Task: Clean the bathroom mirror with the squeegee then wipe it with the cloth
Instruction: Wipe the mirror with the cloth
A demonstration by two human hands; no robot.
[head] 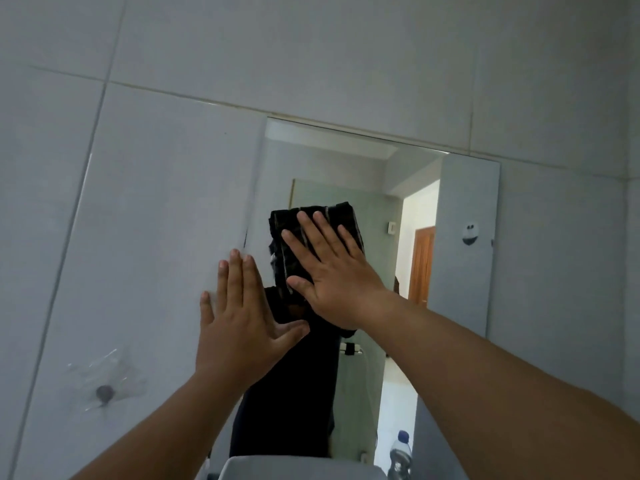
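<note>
The frameless bathroom mirror (464, 271) hangs on a grey tiled wall and fills the middle of the head view. A dark folded cloth (337, 216) with pale stripes lies flat against the glass near its centre. My right hand (332, 275) presses on the cloth with fingers spread, palm flat. My left hand (239, 323) rests flat on the mirror's left edge, fingers together and pointing up, holding nothing. The cloth's lower part is hidden under my right palm. No squeegee is in view.
A white basin rim (298, 469) shows at the bottom centre. A plastic bottle with a blue cap (401, 452) stands at the bottom right. A wall plug with clear tape (104, 393) sits on the tile at lower left.
</note>
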